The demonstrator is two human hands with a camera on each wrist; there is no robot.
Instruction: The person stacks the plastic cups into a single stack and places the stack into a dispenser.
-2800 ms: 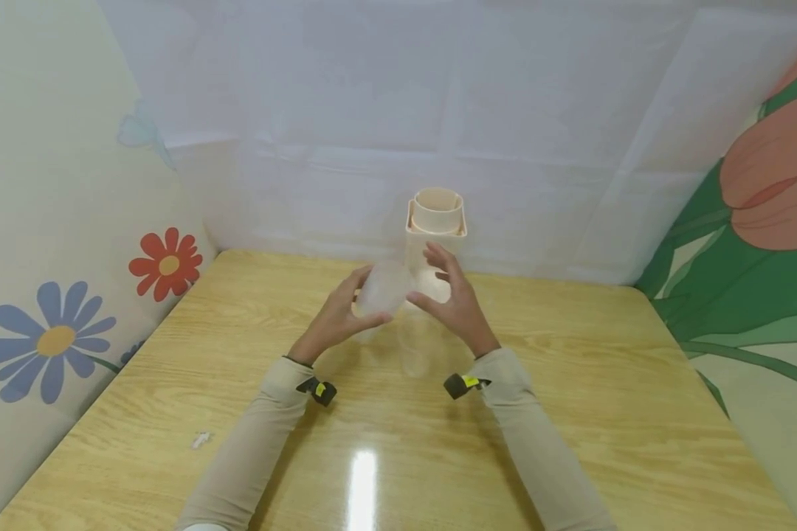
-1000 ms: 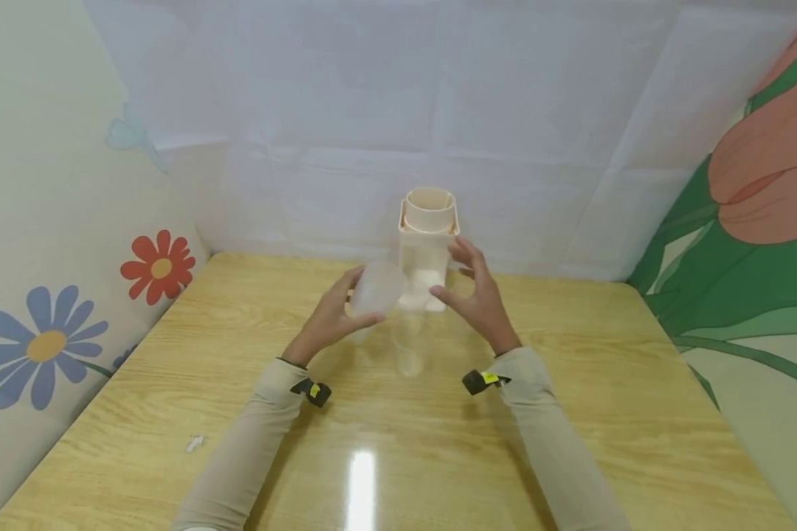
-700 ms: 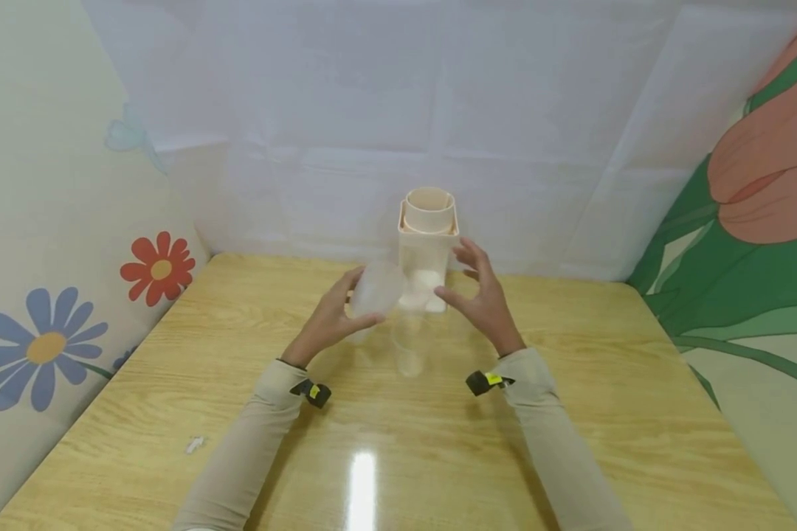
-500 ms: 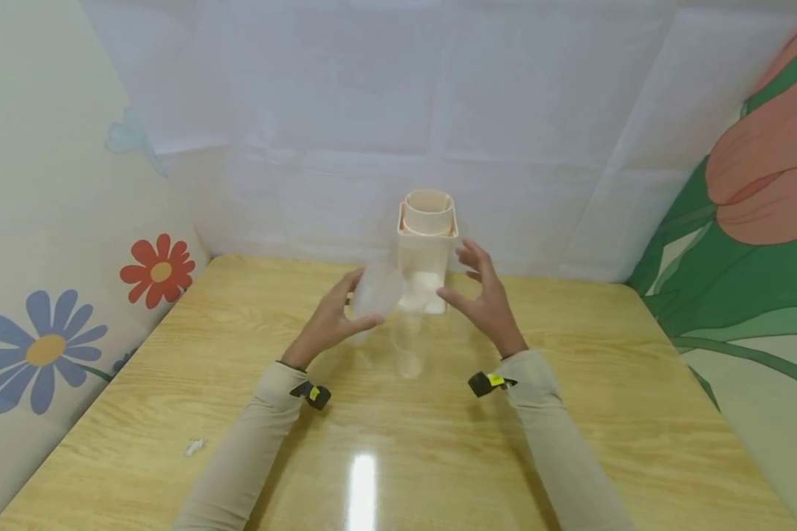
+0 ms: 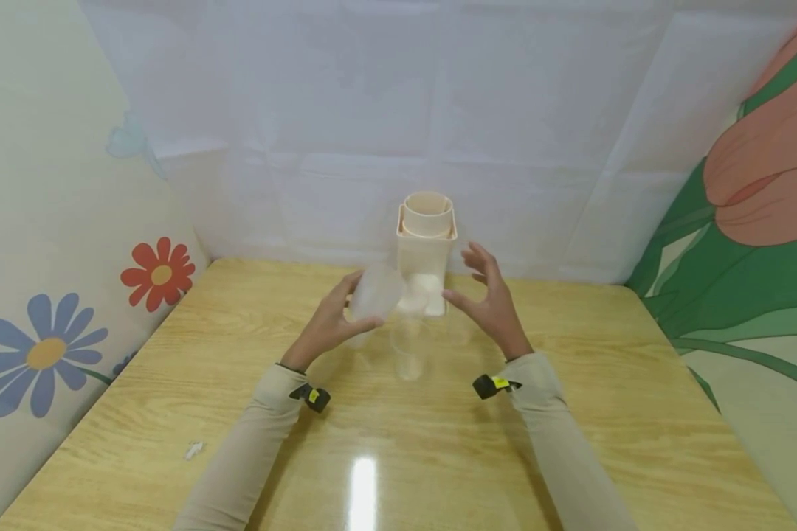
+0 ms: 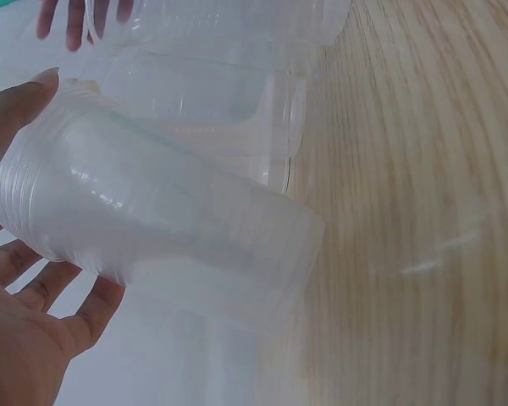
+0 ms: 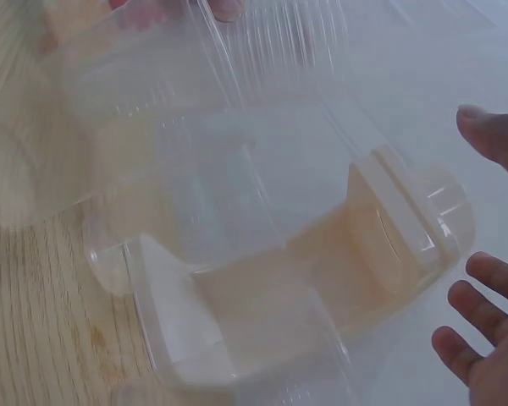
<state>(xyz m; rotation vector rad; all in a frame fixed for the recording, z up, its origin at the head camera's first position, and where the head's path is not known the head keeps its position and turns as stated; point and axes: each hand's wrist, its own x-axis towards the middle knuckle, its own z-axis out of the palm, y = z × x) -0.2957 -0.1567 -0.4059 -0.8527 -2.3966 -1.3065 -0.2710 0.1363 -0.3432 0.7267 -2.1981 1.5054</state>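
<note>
My left hand (image 5: 328, 321) grips a stack of clear plastic cups (image 5: 377, 291), tilted, thumb on the near side and fingers on the far side. Their layered rims show beside the thumb in the left wrist view, where the cup stack (image 6: 161, 203) slants over the table. A clear plastic cup (image 5: 409, 354) stands upright on the table between the hands, faint against the wood. My right hand (image 5: 494, 306) is held apart from it to the right, thumb and fingers spread and holding nothing. Behind the cup stands a cream cup dispenser (image 5: 425, 254) with a round tube on top.
The wood-grain table (image 5: 398, 457) runs up to a white cloth (image 5: 345, 147) hanging behind. A small white mark (image 5: 194, 449) lies at the left of the table. Flower-printed panels (image 5: 46, 354) flank both sides.
My right hand has drawn off to the right, away from the cup stack, and the dispenser's front shows more. The left hand still holds the stack in nearly the same place.
</note>
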